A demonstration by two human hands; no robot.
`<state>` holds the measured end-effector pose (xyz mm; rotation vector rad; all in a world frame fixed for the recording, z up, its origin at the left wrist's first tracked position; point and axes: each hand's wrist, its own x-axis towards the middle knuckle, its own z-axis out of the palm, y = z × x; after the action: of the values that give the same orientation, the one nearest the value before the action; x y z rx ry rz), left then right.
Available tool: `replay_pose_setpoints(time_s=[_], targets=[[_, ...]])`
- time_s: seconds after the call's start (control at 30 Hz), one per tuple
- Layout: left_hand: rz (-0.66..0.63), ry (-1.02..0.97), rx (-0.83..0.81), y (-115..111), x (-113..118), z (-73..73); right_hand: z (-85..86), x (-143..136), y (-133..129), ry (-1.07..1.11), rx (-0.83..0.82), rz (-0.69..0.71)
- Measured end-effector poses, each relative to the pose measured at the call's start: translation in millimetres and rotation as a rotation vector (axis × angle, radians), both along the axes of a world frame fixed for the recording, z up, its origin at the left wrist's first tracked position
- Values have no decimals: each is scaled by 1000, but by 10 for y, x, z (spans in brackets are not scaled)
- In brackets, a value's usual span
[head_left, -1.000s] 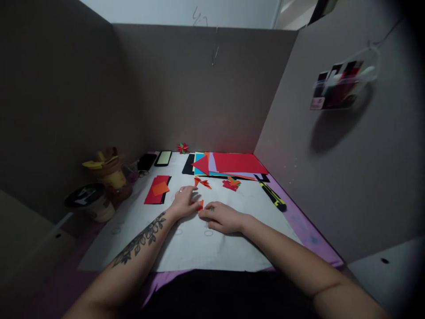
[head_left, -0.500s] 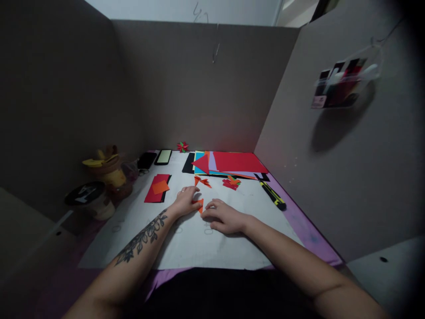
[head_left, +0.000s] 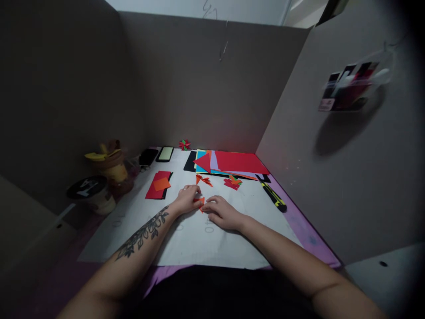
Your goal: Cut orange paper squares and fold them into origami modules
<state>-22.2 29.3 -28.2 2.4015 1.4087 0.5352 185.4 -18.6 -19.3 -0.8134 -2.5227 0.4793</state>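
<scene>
A small piece of folded orange paper (head_left: 201,203) lies on the white sheet (head_left: 212,248) between my hands. My left hand (head_left: 189,199), fingers curled, has its thumb on the paper's left part. From the right, the fingertips of my right hand (head_left: 224,213) touch the paper's edge. Just beyond my left hand are small folded orange pieces (head_left: 205,180). Red and orange folded pieces with a bit of green (head_left: 233,182) lie farther right. An orange square (head_left: 162,184) rests on a stack of red paper (head_left: 153,191) at the left.
Coloured sheets (head_left: 239,162) lie at the back. A yellow-black cutter (head_left: 272,195) is at the right, a phone (head_left: 165,154) and a red-green paper star (head_left: 184,145) at the back left. A lidded cup (head_left: 94,195) and a pot (head_left: 111,166) stand left.
The camera view has shifted slightly. My right fingertips have moved a little up and over the orange paper's edge, covering more of it. My left hand remains on its left side.
</scene>
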Motion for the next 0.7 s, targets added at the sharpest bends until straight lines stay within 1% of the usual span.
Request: replay_pose_setpoints(time_s=[0.17,0.33,0.47,0.7], targets=[[-3,-7,-8,-18,5,32,59,-1,-37,-25,40,19],[12,-12,-25,-33,10,45,46,1,-36,-26,41,28],[-2,-23,-16,-17,6,25,35,9,-37,-21,34,48],[10,1,-16,36,-27,25,24,6,-41,-5,18,27]])
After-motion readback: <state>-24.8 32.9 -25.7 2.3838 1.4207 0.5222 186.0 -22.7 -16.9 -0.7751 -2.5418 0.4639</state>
